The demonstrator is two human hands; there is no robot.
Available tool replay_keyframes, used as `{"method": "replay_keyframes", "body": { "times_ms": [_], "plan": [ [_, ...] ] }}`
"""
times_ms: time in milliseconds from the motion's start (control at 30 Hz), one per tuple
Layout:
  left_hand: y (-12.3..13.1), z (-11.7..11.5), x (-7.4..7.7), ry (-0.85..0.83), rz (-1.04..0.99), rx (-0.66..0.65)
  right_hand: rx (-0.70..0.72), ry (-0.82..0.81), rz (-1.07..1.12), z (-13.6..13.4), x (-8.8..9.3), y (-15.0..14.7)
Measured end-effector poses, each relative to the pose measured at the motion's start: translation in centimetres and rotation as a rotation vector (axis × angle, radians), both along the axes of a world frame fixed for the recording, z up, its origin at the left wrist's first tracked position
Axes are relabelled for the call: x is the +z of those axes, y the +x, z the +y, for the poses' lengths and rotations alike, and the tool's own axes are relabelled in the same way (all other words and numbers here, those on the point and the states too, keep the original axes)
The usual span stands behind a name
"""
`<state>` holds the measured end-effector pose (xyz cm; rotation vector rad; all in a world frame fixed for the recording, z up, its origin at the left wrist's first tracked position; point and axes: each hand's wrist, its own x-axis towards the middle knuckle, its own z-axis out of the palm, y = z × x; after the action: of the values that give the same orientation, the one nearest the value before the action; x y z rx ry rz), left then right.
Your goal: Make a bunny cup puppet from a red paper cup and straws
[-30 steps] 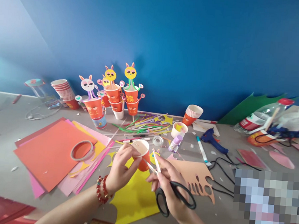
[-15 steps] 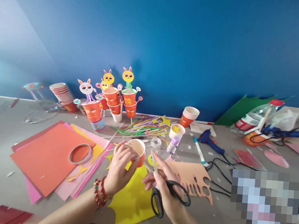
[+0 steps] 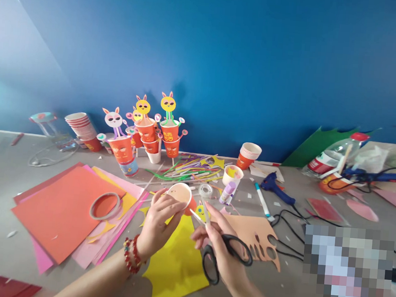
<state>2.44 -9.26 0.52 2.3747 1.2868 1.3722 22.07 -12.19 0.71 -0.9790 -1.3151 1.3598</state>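
Observation:
My left hand (image 3: 158, 221) is wrapped round an orange paper cup (image 3: 182, 196), tilted so its white inside faces me. A red bead bracelet sits on that wrist. My right hand (image 3: 219, 244) grips black-handled scissors (image 3: 224, 253), their blades slightly apart and pointing up-left at the cup's side. Below both hands lies a yellow foam sheet (image 3: 175, 265). A peach sheet with cut-out holes (image 3: 256, 237) lies just right of the scissors.
Orange, pink and red sheets (image 3: 66, 209) with a tape ring (image 3: 104, 205) lie at left. Finished bunny cups (image 3: 144, 130), cup stacks (image 3: 83, 128) (image 3: 248, 155), straws, a glue stick (image 3: 228, 192), a blue glue gun (image 3: 277, 187) with cables and a plastic bottle (image 3: 334, 157) crowd the back.
The view has tilted a little. The cup has turned in my left hand, and the scissors' tips have shifted slightly toward its side.

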Motion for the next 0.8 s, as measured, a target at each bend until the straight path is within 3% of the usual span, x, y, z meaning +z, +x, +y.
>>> {"method": "replay_keyframes", "body": {
  "times_ms": [133, 267, 333, 433, 533, 600, 733, 800],
  "plan": [
    [-0.2, 0.1, 0.4, 0.051, 0.04, -0.017, -0.008, -0.01, 0.154, 0.2, -0.3, -0.4],
    [-0.3, 0.1, 0.5, 0.035, 0.026, -0.011, 0.07, 0.021, -0.002, 0.6, 0.0, 0.2],
    [-0.3, 0.1, 0.5, -0.002, -0.004, -0.018, 0.15, 0.133, -0.169, 0.9, 0.2, 0.8],
    [-0.3, 0.2, 0.4, -0.084, -0.065, -0.045, 0.196, 0.435, -0.397, 1.6, 0.4, 1.7],
    [-0.3, 0.2, 0.4, -0.135, -0.087, -0.058, 0.201, 0.61, -0.487, 2.0, 0.6, 1.9],
    [-0.3, 0.2, 0.4, -0.103, -0.074, -0.048, 0.207, 0.505, -0.431, 1.8, 0.6, 1.7],
    [-0.1, -0.1, 0.7, 0.026, 0.049, -0.008, 0.104, 0.069, -0.088, 0.9, 0.2, 0.5],
    [0.0, -0.2, 0.8, 0.062, 0.11, 0.006, 0.037, -0.023, 0.076, 0.7, -0.1, -0.1]
  ]
}}
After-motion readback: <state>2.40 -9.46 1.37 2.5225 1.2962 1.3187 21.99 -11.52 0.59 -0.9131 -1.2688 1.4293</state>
